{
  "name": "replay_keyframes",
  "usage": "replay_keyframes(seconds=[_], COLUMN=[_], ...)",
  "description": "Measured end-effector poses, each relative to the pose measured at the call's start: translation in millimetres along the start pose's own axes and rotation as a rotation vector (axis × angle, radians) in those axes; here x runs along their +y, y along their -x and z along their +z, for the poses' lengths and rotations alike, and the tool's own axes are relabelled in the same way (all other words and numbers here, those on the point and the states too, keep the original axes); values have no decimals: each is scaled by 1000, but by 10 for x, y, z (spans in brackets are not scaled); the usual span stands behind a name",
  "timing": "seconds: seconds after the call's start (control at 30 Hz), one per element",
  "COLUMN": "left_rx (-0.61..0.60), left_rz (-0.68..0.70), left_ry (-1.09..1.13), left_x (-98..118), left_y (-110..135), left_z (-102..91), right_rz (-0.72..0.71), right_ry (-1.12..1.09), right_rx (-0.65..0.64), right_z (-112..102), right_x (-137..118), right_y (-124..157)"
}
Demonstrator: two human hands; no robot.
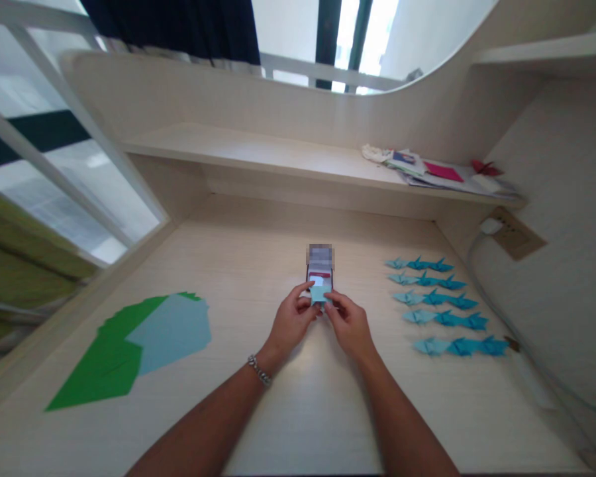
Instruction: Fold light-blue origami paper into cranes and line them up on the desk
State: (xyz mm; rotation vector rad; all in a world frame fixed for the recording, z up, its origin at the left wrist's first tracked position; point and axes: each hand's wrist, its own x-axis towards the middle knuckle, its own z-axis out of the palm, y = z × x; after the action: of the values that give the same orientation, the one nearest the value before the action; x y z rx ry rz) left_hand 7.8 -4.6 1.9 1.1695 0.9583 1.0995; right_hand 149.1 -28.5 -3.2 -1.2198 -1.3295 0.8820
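Note:
A small light-blue piece of paper (320, 293) is held between my two hands at the middle of the desk. My left hand (295, 314) pinches its left side, thumb and finger closed on it. On the other side my right hand (347, 320) grips the paper's right edge with bent fingers. Just beyond the paper lies a phone (320, 270), its lower part covered by the paper and fingertips. Several folded blue paper cranes (446, 318) stand in rows to the right, in lighter and darker shades.
Fanned green paper sheets (114, 351) and light-blue sheets (179, 331) lie at the left. A shelf (258, 151) runs along the back, with papers (427, 169) at its right end. A white cable (496, 315) hangs from a wall socket (519, 233) at the right.

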Motion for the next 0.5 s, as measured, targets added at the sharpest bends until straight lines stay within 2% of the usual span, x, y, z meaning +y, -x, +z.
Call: replay_keyframes(seconds=[0.2,0.5], left_rx=[15,-80], left_rz=[37,83], left_ry=[32,68], left_x=[7,51], left_y=[-13,35], left_z=[-6,-15], right_rz=[1,14], right_ry=[6,19], right_rx=[-30,9], right_z=[-5,-15], right_x=[-17,-22], right_y=[16,-9])
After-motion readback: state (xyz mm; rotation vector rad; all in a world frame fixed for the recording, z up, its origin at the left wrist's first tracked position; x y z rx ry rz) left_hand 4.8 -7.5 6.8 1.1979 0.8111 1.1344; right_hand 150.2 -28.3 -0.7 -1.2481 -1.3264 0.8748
